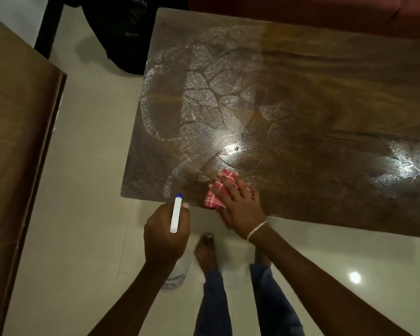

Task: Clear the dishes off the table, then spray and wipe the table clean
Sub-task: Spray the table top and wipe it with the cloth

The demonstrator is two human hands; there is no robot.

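Observation:
A glossy brown wooden table (325, 93) fills the upper right, with white patches of spray film on its left half and at the far right. My right hand (238, 202) lies flat, fingers spread, on a red-and-white checked cloth (216, 192) at the table's near edge. My left hand (165, 236) is closed around a white spray bottle (176, 215) with a blue nozzle tip, held just off the table's near left corner. The bottle's body shows below my wrist. No dishes are on the table.
Another brown wooden surface (17, 141) runs along the left side. A black bag (126, 32) sits on the pale tiled floor (87, 141) beyond the table's left end. A reddish sofa (325, 10) borders the far edge. My bare feet (205, 251) stand near the table.

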